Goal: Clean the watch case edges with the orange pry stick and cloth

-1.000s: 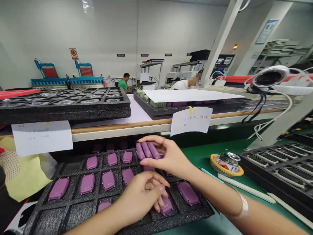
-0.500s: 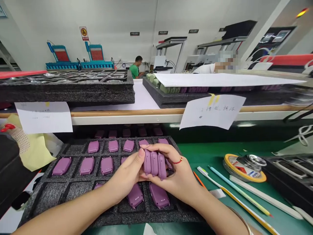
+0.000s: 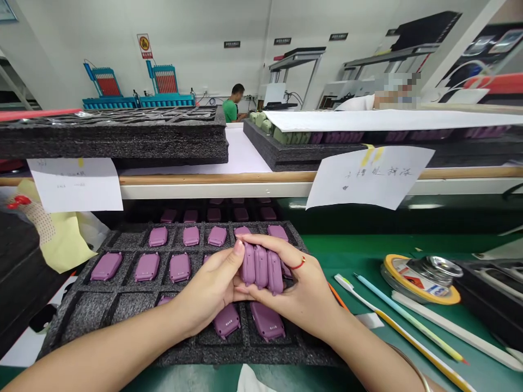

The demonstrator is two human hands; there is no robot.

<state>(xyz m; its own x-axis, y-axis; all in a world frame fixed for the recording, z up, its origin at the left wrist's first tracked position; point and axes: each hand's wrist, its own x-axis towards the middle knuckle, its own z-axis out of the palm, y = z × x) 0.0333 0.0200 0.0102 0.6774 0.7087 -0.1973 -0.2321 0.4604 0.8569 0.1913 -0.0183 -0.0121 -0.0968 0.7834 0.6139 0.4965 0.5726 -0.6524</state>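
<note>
The right hand (image 3: 302, 291) is curled around a row of three purple cases (image 3: 261, 269), thumb and fingers pressing it; the left hand (image 3: 212, 286), half folded, sets its thumb on the row's left end, other fingers partly hidden. The row is held over the right half of the foam tray (image 3: 171, 359). If the squeeze slackened, the middle case could slip out and scuff the seated cases (image 3: 267, 321) below. The shelf edge (image 3: 212, 190), above the tray's far side, limits forward lifting. Right of the tray, the green bench (image 3: 327, 245) offers some room, though a toothbrush (image 3: 384, 316) lies near the right forearm.
</note>
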